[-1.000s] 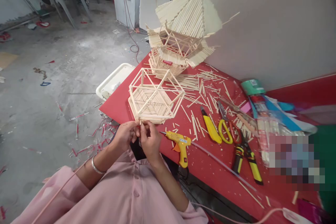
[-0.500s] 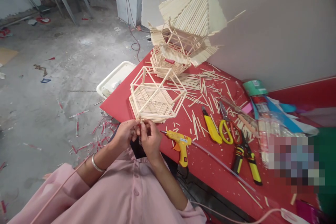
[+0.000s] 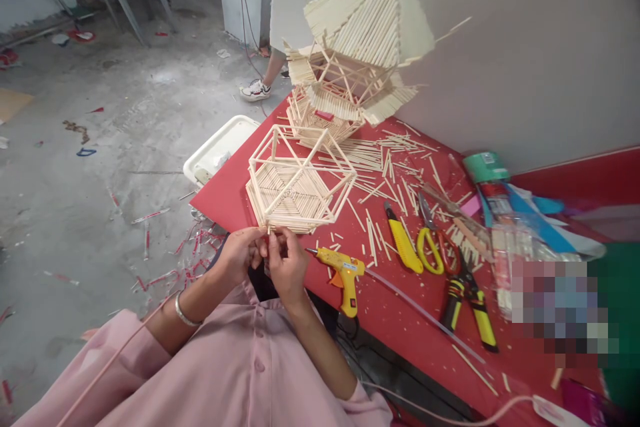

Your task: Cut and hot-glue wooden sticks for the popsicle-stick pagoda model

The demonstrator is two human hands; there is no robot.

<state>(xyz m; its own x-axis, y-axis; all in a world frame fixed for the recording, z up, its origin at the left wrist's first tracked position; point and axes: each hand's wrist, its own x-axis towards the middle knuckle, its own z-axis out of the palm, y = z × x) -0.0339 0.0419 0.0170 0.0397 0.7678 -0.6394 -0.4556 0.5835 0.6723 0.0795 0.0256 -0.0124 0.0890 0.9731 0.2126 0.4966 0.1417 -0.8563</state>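
My left hand [image 3: 241, 255] and my right hand [image 3: 286, 263] are together at the near edge of the red table [image 3: 400, 320], fingers pinched on a short thin wooden stick [image 3: 269, 240] between them. Just beyond my fingertips sits a hexagonal frame of wooden sticks [image 3: 295, 183]. A yellow glue gun [image 3: 343, 273] lies to the right of my right hand. A silver bangle is on my left wrist.
A tall stick-built pagoda model [image 3: 355, 57] stands at the table's far end. Loose sticks [image 3: 395, 167], a yellow cutter [image 3: 403, 243], scissors [image 3: 431, 243] and pliers [image 3: 470, 303] lie on the right. A white tray [image 3: 220, 147] sits off the table's left. Another person's foot [image 3: 255, 88] is on the floor behind.
My hands stay pinched together in the same place. Another person's foot in a white shoe has come into view on the floor behind the table.
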